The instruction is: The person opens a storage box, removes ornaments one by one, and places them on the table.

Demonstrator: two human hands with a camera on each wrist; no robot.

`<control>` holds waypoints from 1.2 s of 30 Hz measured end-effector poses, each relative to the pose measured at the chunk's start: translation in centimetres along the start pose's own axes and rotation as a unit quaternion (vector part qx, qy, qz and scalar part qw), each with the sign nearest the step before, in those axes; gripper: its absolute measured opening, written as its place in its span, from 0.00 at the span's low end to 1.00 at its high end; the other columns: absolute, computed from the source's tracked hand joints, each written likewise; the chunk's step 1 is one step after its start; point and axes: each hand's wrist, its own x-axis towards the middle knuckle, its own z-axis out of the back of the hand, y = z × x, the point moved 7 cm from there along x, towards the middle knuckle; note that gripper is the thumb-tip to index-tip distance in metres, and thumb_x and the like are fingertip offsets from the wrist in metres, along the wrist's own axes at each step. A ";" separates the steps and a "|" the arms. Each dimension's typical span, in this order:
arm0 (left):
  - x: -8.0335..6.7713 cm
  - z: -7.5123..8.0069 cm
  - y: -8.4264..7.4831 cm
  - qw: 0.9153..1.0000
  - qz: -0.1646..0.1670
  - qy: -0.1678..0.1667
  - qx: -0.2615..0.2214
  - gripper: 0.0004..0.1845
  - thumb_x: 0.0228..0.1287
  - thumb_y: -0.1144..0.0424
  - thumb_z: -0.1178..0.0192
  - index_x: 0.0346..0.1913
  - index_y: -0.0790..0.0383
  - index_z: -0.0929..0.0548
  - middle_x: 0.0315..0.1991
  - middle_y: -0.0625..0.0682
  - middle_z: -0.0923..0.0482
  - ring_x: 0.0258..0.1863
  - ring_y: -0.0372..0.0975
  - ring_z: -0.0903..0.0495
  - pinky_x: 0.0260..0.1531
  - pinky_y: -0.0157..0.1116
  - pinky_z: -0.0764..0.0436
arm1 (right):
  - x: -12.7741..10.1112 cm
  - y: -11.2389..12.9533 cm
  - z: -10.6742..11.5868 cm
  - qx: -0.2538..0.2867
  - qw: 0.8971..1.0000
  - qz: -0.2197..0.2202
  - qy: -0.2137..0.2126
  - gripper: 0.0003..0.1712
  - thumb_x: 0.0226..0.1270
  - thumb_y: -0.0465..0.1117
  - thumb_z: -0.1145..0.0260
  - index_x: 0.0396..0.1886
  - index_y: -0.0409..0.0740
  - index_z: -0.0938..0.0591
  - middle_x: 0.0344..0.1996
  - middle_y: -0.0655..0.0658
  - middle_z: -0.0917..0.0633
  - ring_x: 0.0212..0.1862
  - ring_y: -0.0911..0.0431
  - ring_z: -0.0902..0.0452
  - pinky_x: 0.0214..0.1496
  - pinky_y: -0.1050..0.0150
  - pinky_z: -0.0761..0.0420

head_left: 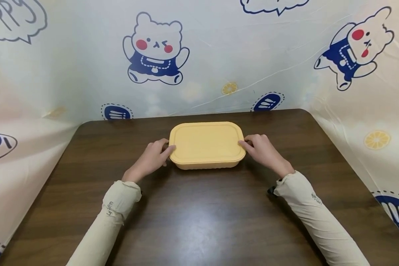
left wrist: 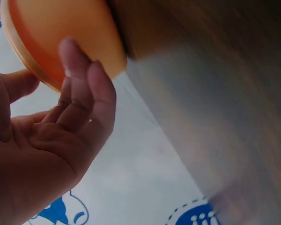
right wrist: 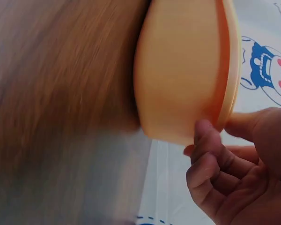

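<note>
Squarely toward the far middle of the dark wooden desk (head_left: 199,221) sits a yellow lidded box (head_left: 207,144), rectangular with rounded corners, its lid closed and lying flat. Both hands are at its short ends.

The left hand (head_left: 152,158) meets the box's left end, thumb lying along the lid's edge and fingers tucked against the side wall. From the left wrist view, the left hand (left wrist: 47,136) shows its fingers fairly straight and spread against the box's (left wrist: 61,33) orange-yellow wall, the thumb apart from them near the rim; that is a loose touch, not a firm clasp.

The right hand (head_left: 262,149) is at the right end, thumb on the lid's edge near the corner, fingers curled down beside the wall. In the right wrist view, the right hand (right wrist: 239,164) has its thumb pressed against the protruding lid rim and its bent fingertips under the box's (right wrist: 178,65) lower corner, so it pinches that end between thumb and fingers.

The box rests on the desk in the head view, with no gap visible under it. Both forearms wear pale beige sleeves (head_left: 116,207). Behind and around the desk hangs a plastic sheet (head_left: 219,55) printed with cartoon bears (head_left: 156,48), lemon slices and blue ovals.
</note>
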 end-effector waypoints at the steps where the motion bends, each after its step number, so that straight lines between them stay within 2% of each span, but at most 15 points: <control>1: 0.0 -0.1 0.0 1.000 0.000 0.003 -0.014 0.22 0.78 0.52 0.49 0.58 0.70 0.26 0.30 0.58 0.19 0.22 0.43 0.20 0.27 0.39 0.18 | 0.0 0.0 -0.1 0.014 1.000 -0.006 0.003 0.17 0.77 0.48 0.41 0.36 0.39 0.16 0.16 0.45 0.23 0.19 0.56 0.30 0.22 0.63 0.29; 5: 0.2 -0.2 0.0 0.999 -0.001 0.000 -0.039 0.20 0.78 0.55 0.49 0.56 0.70 0.26 0.25 0.55 0.20 0.19 0.43 0.21 0.25 0.39 0.19 | 0.0 -0.1 -0.2 0.045 0.999 -0.023 0.003 0.15 0.76 0.46 0.39 0.35 0.40 0.16 0.18 0.41 0.19 0.18 0.55 0.27 0.20 0.63 0.26; 13: 0.4 -0.2 0.0 0.999 0.005 -0.015 -0.048 0.19 0.78 0.55 0.49 0.58 0.70 0.26 0.25 0.55 0.21 0.20 0.43 0.24 0.23 0.39 0.21 | 0.0 -0.2 -0.1 0.054 0.998 -0.023 -0.018 0.14 0.76 0.46 0.40 0.38 0.39 0.16 0.20 0.40 0.19 0.19 0.54 0.28 0.19 0.64 0.28; 18: 0.4 0.0 -0.1 0.999 -0.009 -0.034 -0.035 0.20 0.79 0.56 0.50 0.59 0.70 0.27 0.25 0.56 0.20 0.21 0.42 0.24 0.24 0.39 0.22 | 0.2 -0.1 0.0 0.048 0.998 -0.012 -0.039 0.14 0.76 0.46 0.40 0.40 0.39 0.17 0.22 0.38 0.18 0.20 0.54 0.29 0.20 0.63 0.28; 26: 0.1 0.5 -1.1 0.996 -0.036 -0.080 0.031 0.20 0.77 0.56 0.47 0.58 0.70 0.25 0.28 0.54 0.21 0.25 0.42 0.24 0.27 0.38 0.23 | -0.2 0.5 0.7 0.035 0.998 0.001 -0.060 0.15 0.77 0.46 0.41 0.43 0.37 0.17 0.23 0.39 0.17 0.21 0.54 0.28 0.21 0.63 0.27; 36: -0.4 1.2 -2.1 0.995 -0.043 -0.090 0.020 0.20 0.77 0.58 0.47 0.61 0.71 0.26 0.29 0.56 0.20 0.24 0.42 0.25 0.24 0.38 0.24 | -0.7 1.8 2.4 0.039 0.997 0.000 -0.073 0.16 0.76 0.45 0.40 0.49 0.36 0.17 0.26 0.41 0.16 0.25 0.54 0.25 0.23 0.62 0.23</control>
